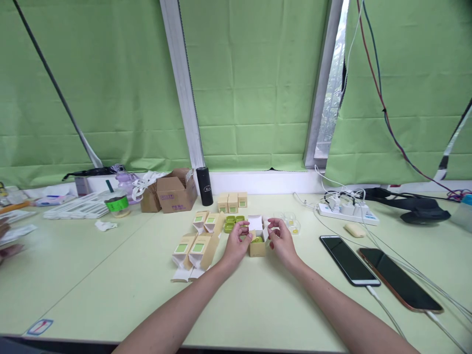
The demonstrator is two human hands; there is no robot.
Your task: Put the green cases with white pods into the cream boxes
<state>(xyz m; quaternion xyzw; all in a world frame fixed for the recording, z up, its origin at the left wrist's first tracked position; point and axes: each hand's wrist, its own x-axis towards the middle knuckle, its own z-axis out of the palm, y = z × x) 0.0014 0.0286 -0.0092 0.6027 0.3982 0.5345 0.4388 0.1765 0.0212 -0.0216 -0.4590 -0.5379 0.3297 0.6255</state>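
Note:
My left hand (236, 242) and my right hand (280, 239) are closed on either side of a small tan box (257, 247) standing on the table, its white flaps up. A green item (257, 239) sits inside the box's open top. Left of my hands lie several opened tan boxes with green labels (196, 246). Just behind them are small green pieces (232, 222). Three shut tan boxes (232, 202) stand in a row farther back.
Two phones (349, 260) lie on charging cables at the right, behind them a power strip (348, 211). A black cylinder (204, 186), brown cartons (176, 192), a green-banded cup (117, 202) and papers sit along the back left. Clear containers (291, 222) lie right of my hands.

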